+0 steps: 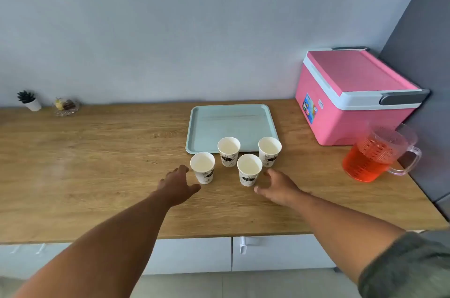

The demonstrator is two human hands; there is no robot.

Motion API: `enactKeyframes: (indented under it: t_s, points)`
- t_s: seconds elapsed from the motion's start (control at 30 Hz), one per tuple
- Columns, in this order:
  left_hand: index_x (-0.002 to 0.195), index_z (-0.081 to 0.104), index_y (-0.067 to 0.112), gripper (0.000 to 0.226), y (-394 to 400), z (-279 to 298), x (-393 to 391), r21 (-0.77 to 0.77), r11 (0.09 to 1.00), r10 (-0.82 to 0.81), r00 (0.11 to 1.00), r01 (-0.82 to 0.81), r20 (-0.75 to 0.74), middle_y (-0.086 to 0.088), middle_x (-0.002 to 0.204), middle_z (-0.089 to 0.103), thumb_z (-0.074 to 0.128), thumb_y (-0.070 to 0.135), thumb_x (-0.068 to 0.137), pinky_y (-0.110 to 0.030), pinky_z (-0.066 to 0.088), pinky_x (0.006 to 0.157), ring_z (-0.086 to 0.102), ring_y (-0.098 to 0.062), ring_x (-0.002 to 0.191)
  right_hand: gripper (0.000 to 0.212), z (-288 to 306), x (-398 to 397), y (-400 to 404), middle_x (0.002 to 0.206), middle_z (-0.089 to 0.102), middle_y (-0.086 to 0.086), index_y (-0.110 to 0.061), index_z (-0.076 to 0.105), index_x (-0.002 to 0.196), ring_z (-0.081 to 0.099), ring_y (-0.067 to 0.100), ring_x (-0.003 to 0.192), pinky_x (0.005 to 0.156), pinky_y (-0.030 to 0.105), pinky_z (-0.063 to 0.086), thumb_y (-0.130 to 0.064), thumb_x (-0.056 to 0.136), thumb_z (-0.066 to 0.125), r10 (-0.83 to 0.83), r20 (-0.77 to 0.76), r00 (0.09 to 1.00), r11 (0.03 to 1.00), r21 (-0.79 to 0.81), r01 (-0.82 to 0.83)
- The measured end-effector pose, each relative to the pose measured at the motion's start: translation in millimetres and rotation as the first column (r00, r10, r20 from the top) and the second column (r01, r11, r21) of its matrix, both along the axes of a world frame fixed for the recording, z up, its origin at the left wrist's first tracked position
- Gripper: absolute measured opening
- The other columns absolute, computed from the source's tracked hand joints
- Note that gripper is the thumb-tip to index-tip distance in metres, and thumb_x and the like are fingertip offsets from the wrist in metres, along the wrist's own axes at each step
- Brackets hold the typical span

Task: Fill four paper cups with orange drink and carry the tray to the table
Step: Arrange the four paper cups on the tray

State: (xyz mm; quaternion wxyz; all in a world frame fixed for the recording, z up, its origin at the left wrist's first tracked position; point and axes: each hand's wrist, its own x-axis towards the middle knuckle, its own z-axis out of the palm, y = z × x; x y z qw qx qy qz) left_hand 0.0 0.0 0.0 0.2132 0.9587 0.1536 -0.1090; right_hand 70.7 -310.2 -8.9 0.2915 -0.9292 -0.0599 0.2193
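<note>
Several white paper cups with dark logos stand empty on the wooden counter [97, 151], just in front of a pale blue tray [231, 122]. The front left cup [202, 167] is just right of my left hand [179, 184], whose fingers are spread and apart from it. The front right cup [249, 170] stands left of my right hand [277, 188], also open, not touching. Two more cups [229, 151] [269, 151] stand behind, at the tray's front edge. A clear plastic jug of orange drink [375, 154] stands at the right.
A pink cooler box [353, 98] with a white-rimmed lid sits behind the jug against a grey side panel. At the far left are a small potted plant [29, 100] and a glass dish [67, 106]. White drawers run below the counter edge.
</note>
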Motion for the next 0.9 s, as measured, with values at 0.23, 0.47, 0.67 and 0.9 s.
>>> enactKeyframes:
  t_s: [0.23,0.47,0.67,0.9]
  points:
    - [0.14,0.044,0.016,0.1,-14.2,-7.7,15.2,-0.303,0.924,0.282,0.952,-0.234,0.122,-0.004,0.134,0.059,0.087,0.06,0.061,-0.045,0.048,0.098,0.054,-0.025,0.124,0.081,-3.6,7.0,14.3,0.131,0.063,-0.008,-0.024,0.055,0.139,0.057,0.013,0.12,0.096,0.031,0.046,-0.044,0.069,0.092,-0.119,0.01,0.993,0.976,0.187,0.115]
    - [0.13,0.049,0.022,0.089,-21.2,-11.9,25.2,-0.485,0.84,0.357,0.922,-0.245,0.152,0.004,0.119,0.062,0.094,0.047,0.056,-0.034,0.048,0.084,0.06,-0.019,0.109,0.077,-13.7,12.6,22.9,0.121,0.066,-0.007,-0.027,0.057,0.125,0.062,0.015,0.112,0.088,0.031,0.047,-0.041,0.062,0.097,-0.172,-0.011,0.985,0.956,0.238,0.17]
    - [0.125,0.05,0.024,0.078,-32.1,-11.2,28.0,-0.531,0.812,0.386,0.905,-0.242,0.18,0.007,0.11,0.064,0.093,0.042,0.062,-0.032,0.046,0.075,0.062,-0.018,0.101,0.063,-17.5,12.4,28.4,0.115,0.068,-0.009,-0.028,0.061,0.12,0.063,0.012,0.104,0.08,0.028,0.046,-0.041,0.068,0.094,-0.2,0.019,0.98,0.942,0.28,0.187]
    - [0.125,0.051,0.024,0.077,-35.9,-9.2,21.1,-0.531,0.815,0.384,0.903,-0.232,0.194,0.008,0.108,0.063,0.094,0.041,0.063,-0.03,0.045,0.074,0.061,-0.016,0.099,0.06,-16.6,8.8,25.9,0.111,0.068,-0.012,-0.031,0.061,0.117,0.065,0.009,0.1,0.081,0.03,0.052,-0.046,0.068,0.092,-0.192,0.048,0.98,0.946,0.276,0.172]
